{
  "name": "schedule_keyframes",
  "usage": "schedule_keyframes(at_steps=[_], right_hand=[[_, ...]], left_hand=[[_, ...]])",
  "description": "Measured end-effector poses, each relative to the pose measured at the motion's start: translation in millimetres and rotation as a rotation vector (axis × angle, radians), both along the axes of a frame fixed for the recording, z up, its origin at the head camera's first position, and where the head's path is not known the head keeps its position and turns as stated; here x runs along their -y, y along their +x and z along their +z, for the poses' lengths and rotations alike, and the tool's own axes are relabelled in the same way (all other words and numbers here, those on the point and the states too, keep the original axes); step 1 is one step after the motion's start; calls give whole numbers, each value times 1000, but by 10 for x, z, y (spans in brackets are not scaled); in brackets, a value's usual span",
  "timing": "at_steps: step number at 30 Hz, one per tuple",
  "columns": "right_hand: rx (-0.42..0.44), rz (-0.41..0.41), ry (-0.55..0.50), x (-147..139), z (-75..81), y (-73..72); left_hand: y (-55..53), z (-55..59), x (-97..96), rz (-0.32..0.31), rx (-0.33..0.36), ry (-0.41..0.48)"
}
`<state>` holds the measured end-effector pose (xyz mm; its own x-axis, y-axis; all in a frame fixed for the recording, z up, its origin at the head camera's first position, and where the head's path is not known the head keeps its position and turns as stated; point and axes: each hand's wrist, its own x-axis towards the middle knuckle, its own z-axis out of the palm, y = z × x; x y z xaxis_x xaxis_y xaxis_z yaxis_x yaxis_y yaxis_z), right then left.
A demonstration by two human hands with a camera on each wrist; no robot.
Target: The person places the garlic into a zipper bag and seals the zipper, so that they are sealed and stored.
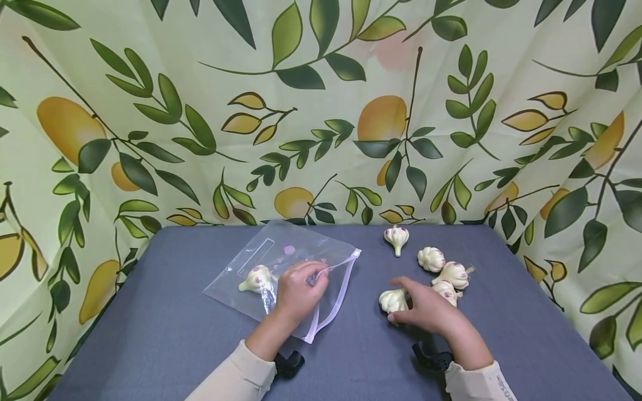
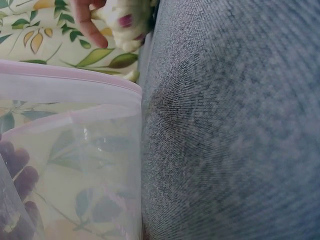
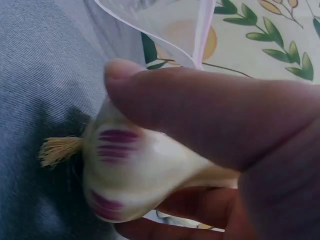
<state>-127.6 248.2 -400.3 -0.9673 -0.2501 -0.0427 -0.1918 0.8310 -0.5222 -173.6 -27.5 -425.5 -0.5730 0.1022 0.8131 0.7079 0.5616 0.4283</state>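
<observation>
A clear zip bag (image 1: 301,239) with a pale pink seal strip lies on the table, its mouth parted toward the right. Inside it rests one garlic bulb (image 1: 258,278) with purple marks. My left hand (image 1: 300,289) pinches the bag's upper edge near the mouth; in the left wrist view, fingers (image 2: 20,175) show through the plastic. To the right of the bag, my right hand (image 1: 431,309) grips another garlic bulb (image 1: 393,301) between thumb and fingers. The right wrist view has this bulb (image 3: 135,165) close up, its straw-coloured root tuft pointing left.
Several more garlic bulbs lie on the right of the grey-blue table (image 1: 165,328): one at the back (image 1: 397,236), the others clustered (image 1: 431,259) just beyond my right hand. A leaf-and-fruit patterned cloth (image 1: 321,111) hangs behind the table and along its sides.
</observation>
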Motion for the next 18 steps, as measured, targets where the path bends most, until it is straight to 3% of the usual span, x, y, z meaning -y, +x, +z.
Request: schedule_keyframes(at_steps=[7,14,18], right_hand=[[-85,1,33,73,-84,-10],[-3,-58,-17,79,-73,-11],[-19,-57,-22,70,-84,-17]], left_hand=[[9,5,2,-1,14,-2],[7,-1,4,3,19,0],[8,3,5,1,16,4]])
